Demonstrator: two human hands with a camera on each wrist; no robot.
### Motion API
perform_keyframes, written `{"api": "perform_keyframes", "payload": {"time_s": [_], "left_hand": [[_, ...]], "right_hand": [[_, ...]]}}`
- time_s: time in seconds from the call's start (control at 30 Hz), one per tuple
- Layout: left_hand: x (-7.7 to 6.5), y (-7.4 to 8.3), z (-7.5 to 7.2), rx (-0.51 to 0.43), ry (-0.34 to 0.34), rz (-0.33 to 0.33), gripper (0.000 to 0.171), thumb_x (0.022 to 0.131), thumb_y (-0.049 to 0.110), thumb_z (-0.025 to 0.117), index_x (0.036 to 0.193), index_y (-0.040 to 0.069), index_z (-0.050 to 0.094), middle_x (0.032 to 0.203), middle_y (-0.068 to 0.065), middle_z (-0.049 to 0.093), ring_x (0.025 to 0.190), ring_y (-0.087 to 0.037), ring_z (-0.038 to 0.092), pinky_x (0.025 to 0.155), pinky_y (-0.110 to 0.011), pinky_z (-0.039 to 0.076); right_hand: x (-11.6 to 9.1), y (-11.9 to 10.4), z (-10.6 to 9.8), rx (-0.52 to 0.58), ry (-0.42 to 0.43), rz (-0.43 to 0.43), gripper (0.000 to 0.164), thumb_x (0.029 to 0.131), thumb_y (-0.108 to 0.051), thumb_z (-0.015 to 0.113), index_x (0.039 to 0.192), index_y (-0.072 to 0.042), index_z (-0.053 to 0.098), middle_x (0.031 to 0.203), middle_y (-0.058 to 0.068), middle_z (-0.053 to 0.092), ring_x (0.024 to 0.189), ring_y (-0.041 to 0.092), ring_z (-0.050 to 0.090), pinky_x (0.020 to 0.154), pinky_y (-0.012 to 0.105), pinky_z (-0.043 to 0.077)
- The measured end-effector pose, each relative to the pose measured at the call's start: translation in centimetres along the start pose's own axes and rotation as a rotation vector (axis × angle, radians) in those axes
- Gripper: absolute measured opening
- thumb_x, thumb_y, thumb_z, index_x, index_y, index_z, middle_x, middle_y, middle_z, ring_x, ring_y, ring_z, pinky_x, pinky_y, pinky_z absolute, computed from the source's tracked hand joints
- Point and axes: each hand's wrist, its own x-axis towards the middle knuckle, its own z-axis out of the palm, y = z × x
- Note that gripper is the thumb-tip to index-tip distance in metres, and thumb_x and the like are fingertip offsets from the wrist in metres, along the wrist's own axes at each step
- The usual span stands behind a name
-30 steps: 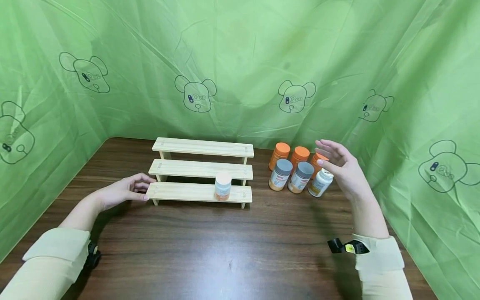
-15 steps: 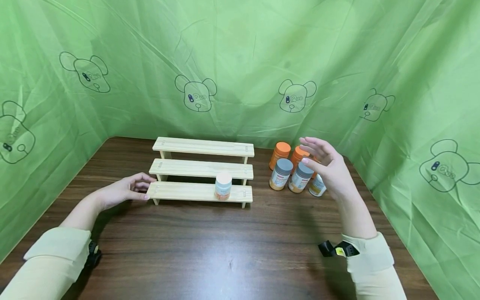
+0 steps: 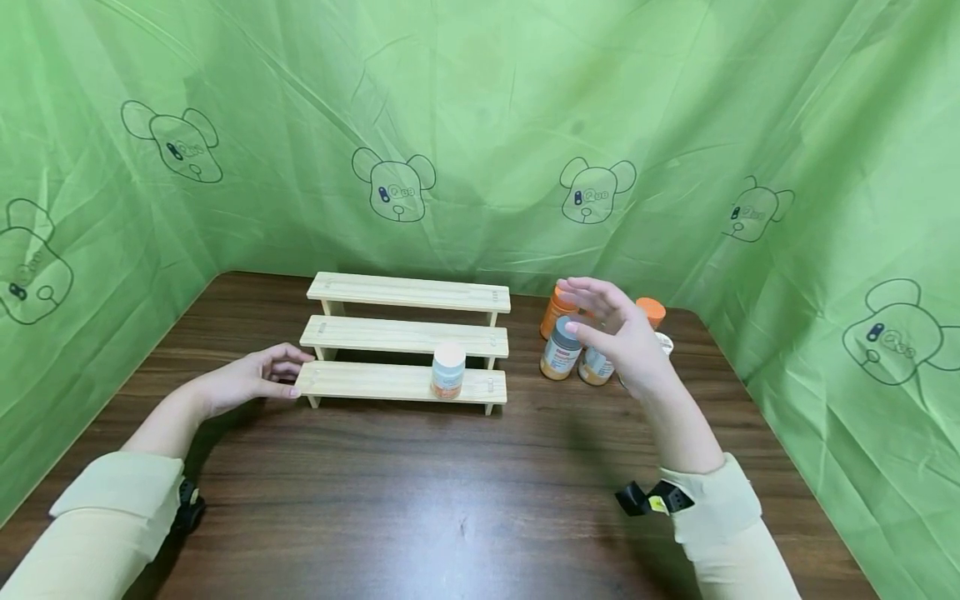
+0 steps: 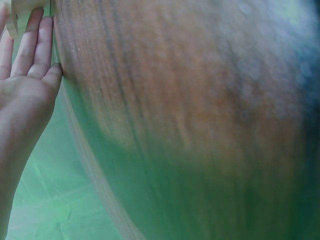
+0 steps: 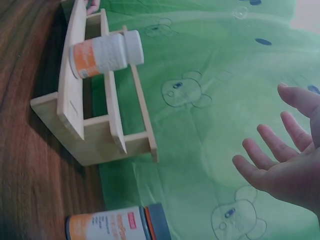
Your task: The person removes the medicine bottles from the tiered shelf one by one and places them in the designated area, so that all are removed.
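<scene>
My left hand rests at the left end of the three-tier wooden rack, thumb by the lowest shelf's front corner. Its fingers stretch out fairly straight in the left wrist view. A white-capped bottle stands upright toward the right of that lowest shelf. My right hand hovers over the bottle group on the right, fingers spread and holding nothing. Its thumb overlaps a grey-capped bottle in the head view. Behind that bottle stands an orange-capped bottle. A second grey-capped bottle is partly hidden by the hand.
Another orange-capped bottle and a white cap show beyond the right hand. Brown wood-grain table extends in front of the rack. Green cloth with bear outlines hangs around the back and sides.
My right hand has moved left over the bottles, from the white-capped one at the right end toward the left grey-capped one. The left hand and rack stay put.
</scene>
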Motion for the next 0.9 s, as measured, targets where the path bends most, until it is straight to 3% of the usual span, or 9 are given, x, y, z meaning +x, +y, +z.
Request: {"api": "perform_keyframes", "payload": {"time_s": [0.13, 0.3, 0.77, 0.9], "left_hand": [[0.0, -0.1, 0.0, -0.001, 0.000, 0.004, 0.056, 0.085, 0.011, 0.068, 0.132, 0.002, 0.038, 0.128, -0.019, 0.055, 0.106, -0.009, 0.059, 0.086, -0.022, 0.046], [0.0, -0.2, -0.1, -0.004, 0.000, 0.011, 0.056, 0.086, 0.011, 0.068, 0.132, 0.001, 0.038, 0.126, -0.018, 0.056, 0.106, -0.009, 0.059, 0.086, -0.022, 0.046], [0.1, -0.2, -0.1, -0.001, -0.008, 0.011, 0.056, 0.086, 0.010, 0.068, 0.132, 0.001, 0.038, 0.125, -0.017, 0.057, 0.106, -0.009, 0.059, 0.085, -0.022, 0.046], [0.1, -0.1, -0.2, 0.004, -0.010, 0.020, 0.055, 0.086, 0.010, 0.067, 0.132, 0.002, 0.038, 0.123, -0.014, 0.059, 0.106, -0.010, 0.059, 0.085, -0.022, 0.046]], "right_hand": [[0.4, 0.2, 1.0, -0.018, -0.028, 0.010, 0.051, 0.086, -0.004, 0.066, 0.134, -0.011, 0.048, 0.139, 0.006, 0.051, 0.127, 0.022, 0.046, 0.104, 0.044, 0.036], [0.9, 0.7, 2.0, -0.009, -0.066, -0.035, 0.050, 0.085, -0.001, 0.067, 0.131, -0.007, 0.049, 0.137, 0.007, 0.052, 0.126, 0.025, 0.047, 0.105, 0.046, 0.035], [1.9, 1.9, 5.0, 0.023, -0.136, -0.021, 0.052, 0.084, -0.005, 0.069, 0.132, -0.010, 0.050, 0.139, 0.005, 0.049, 0.129, 0.020, 0.044, 0.106, 0.045, 0.035], [2.1, 2.7, 5.8, 0.043, -0.162, -0.005, 0.053, 0.085, -0.005, 0.069, 0.134, -0.010, 0.048, 0.140, 0.007, 0.048, 0.131, 0.024, 0.041, 0.108, 0.047, 0.031]]}}
